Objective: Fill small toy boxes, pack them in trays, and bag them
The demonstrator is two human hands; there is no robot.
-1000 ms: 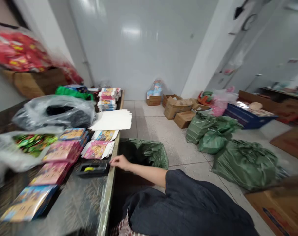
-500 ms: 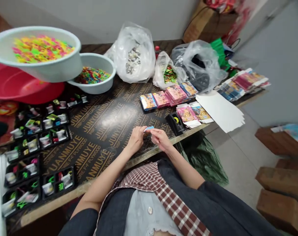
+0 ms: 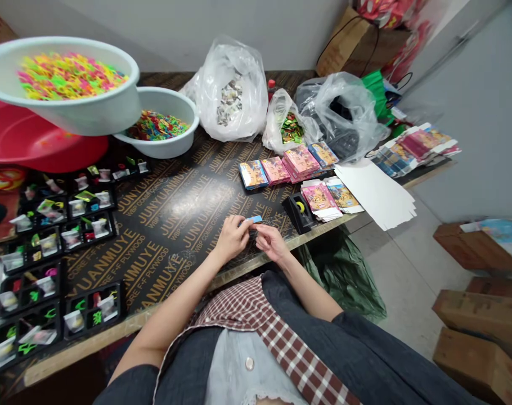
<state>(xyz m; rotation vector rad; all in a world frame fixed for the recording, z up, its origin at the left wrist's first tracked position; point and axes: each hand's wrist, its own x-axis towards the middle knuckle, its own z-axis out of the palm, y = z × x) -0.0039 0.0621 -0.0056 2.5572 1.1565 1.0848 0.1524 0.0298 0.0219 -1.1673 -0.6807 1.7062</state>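
Note:
Near the table's front edge, my left hand (image 3: 233, 239) is closed round a small blue box (image 3: 254, 219), which is seen nearly edge-on. My right hand (image 3: 272, 243) has its fingers curled, with the index fingertip and thumb at the near side of the same box. Most of the box is hidden by my fingers. To the right stands a black tape dispenser (image 3: 299, 212) with a yellow core. Beyond it lie flat printed cartons (image 3: 321, 199), and behind are stacks of pink and blue printed boxes (image 3: 300, 163).
Black trays (image 3: 87, 233) of small toys fill the left side. Behind them are a red basin (image 3: 49, 149) and pale tubs (image 3: 163, 147) of coloured pieces. Plastic bags (image 3: 234, 126) line the back. White card (image 3: 376, 194) overhangs the right edge; cartons (image 3: 475, 312) stand on the floor.
The blue box has turned slightly in my fingers, and my right fingers have shifted from its right end to its near side. The view has shifted a little.

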